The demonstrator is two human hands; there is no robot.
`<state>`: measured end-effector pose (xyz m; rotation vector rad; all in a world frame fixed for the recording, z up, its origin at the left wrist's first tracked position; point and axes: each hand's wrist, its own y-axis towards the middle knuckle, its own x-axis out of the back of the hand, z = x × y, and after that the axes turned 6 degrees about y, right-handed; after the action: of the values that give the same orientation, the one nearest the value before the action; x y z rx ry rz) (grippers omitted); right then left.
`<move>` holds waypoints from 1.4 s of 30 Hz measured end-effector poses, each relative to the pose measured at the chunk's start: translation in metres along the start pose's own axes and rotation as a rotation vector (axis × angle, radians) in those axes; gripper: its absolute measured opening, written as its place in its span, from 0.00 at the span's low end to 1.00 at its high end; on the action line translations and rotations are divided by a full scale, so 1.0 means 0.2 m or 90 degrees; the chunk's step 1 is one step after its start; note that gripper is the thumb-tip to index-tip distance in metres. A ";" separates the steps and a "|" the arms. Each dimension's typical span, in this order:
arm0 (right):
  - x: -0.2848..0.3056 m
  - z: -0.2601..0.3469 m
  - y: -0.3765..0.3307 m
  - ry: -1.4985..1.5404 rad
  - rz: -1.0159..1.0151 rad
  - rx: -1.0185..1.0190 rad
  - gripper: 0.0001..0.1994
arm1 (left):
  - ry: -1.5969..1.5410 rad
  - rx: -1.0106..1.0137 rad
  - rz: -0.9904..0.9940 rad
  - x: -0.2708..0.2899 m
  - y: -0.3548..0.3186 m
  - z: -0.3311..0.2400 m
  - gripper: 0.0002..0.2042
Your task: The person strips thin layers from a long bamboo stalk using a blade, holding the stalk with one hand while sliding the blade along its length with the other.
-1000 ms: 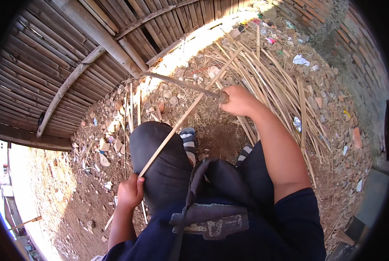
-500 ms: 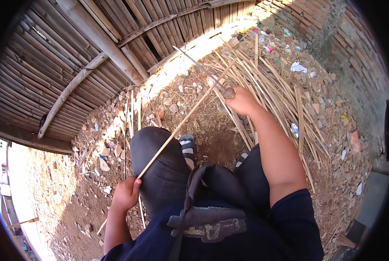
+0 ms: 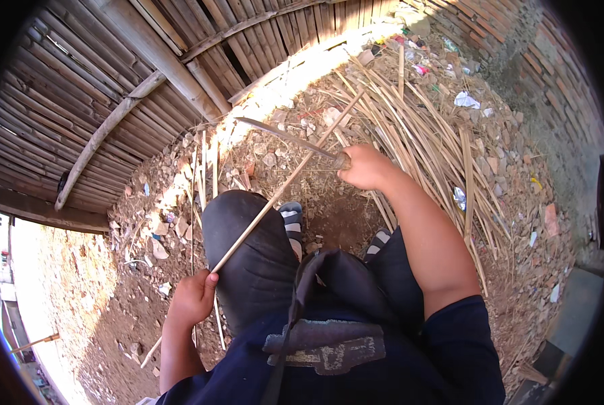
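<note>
A long, thin bamboo strip (image 3: 256,221) slants across my left thigh, rising away to the right. My left hand (image 3: 193,297) grips it beside the left knee, and its lower end shows past the wrist. My right hand (image 3: 371,167) is closed around the short wooden handle of a long-bladed knife (image 3: 285,137). The blade points to the far left and crosses the strip beyond my knees. It appears to lie against the strip, though I cannot tell how firmly.
A heap of split bamboo strips (image 3: 420,128) spreads over the ground ahead and right. A few more strips (image 3: 204,172) lie left of my knee. Stones and litter dot the dirt. A bamboo wall (image 3: 79,115) stands at left, a brick wall (image 3: 552,94) at right.
The knife has swung so its tip points farther left and nearer to me. My right hand has shifted slightly left and toward me along the strip. My left hand stays almost in place.
</note>
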<state>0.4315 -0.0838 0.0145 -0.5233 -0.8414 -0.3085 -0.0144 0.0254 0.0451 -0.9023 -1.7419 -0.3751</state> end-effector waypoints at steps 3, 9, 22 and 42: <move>-0.10 0.10 -0.09 -0.074 0.019 0.201 0.17 | 0.036 0.004 -0.008 -0.03 -0.01 0.01 0.20; 0.01 -0.11 0.02 0.093 0.030 -0.007 0.20 | 0.019 -0.008 -0.019 -0.06 0.01 0.03 0.20; 0.06 0.05 -0.05 0.018 0.048 0.058 0.17 | -0.029 0.001 -0.034 -0.11 0.02 0.03 0.18; 0.04 0.27 -0.15 -0.169 0.010 0.178 0.14 | 0.022 -0.016 -0.049 -0.14 0.01 0.06 0.18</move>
<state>0.3892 -0.0797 0.0587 -0.3122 -1.1183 -0.1040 -0.0183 0.0233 0.0139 -0.8435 -1.7479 -0.4618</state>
